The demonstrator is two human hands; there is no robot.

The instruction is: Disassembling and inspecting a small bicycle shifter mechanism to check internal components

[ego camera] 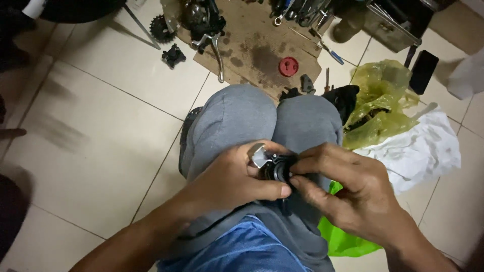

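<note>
Gripping a small, rigid, likely greasy black metal part [275,168] between closed left hand [234,181] and pinching right hand [348,189], just above knees [272,118].

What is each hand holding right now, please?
Left hand: closed around the small black and silver metal part.
Right hand: fingertips pinching the same part.

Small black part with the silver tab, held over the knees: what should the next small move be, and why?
Probably a small twist or press by the right hand, since its fingertips pinch the black part while the left hand grips it steady.
</note>
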